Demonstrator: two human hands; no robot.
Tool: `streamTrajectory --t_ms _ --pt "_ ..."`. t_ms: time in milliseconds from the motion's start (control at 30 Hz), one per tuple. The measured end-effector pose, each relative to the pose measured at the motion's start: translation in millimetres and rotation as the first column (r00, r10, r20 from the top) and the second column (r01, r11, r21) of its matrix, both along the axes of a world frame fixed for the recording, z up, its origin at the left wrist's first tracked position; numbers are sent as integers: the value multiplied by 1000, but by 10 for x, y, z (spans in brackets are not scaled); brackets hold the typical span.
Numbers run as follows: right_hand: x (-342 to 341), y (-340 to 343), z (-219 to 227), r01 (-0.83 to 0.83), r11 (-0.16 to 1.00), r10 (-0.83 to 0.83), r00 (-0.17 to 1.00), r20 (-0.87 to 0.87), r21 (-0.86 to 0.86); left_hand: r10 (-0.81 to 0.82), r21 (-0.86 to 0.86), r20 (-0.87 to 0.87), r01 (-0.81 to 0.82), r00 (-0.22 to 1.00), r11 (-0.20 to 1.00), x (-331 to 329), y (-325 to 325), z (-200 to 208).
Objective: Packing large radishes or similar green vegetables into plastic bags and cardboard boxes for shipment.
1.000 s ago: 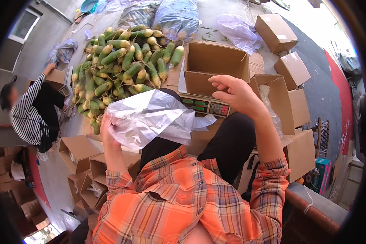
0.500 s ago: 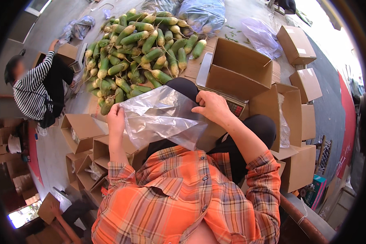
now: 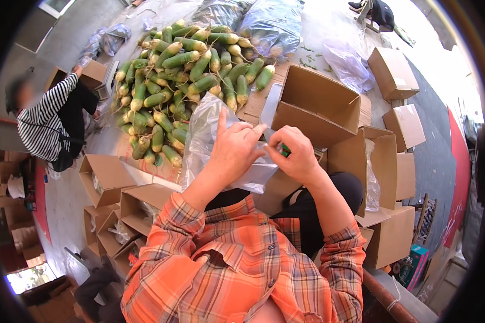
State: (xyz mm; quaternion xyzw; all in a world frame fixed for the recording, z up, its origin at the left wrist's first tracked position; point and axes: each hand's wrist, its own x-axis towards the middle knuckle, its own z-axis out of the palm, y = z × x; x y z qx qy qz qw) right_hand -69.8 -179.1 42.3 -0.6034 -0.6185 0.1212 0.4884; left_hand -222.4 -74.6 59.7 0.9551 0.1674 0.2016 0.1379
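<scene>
A clear plastic bag hangs in front of me, creased, its lower part above my lap. My left hand lies across it with the little finger stuck out; its thumb and other fingers come together on the film near the bag's edge. Close beside it, my right hand is closed in a pinch at the same edge. A small green patch shows at the right fingertips; I cannot make out what it is. Beyond the bag lies a large heap of green radishes with pale ends.
An open cardboard box stands ahead on the right, over a scale's metal plate. More open boxes flank me on both sides. Filled plastic sacks lie behind the heap. A person in a striped top sits at the far left.
My left hand has moved right, from the bag's left edge to beside my right hand. The bag has swung from spread flat to hanging more upright. The right hand has closed on its edge.
</scene>
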Motion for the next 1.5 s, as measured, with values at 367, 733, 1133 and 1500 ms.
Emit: streamTrajectory --t_ms 367,733,1133,1500 --pt "414 -99 -170 236 938 -345 675 -652 -252 355 -653 310 -73 882 754 185 184 59" --pt "360 -208 -128 164 963 -226 922 -313 -213 449 -796 373 31 812 604 61 333 130" --pt "113 -163 -31 -32 997 -8 877 481 76 443 -840 314 29 840 541 75 262 27" --pt "385 -428 -148 -90 773 38 995 -96 -627 527 -890 262 -8 808 455 -45 364 -56"
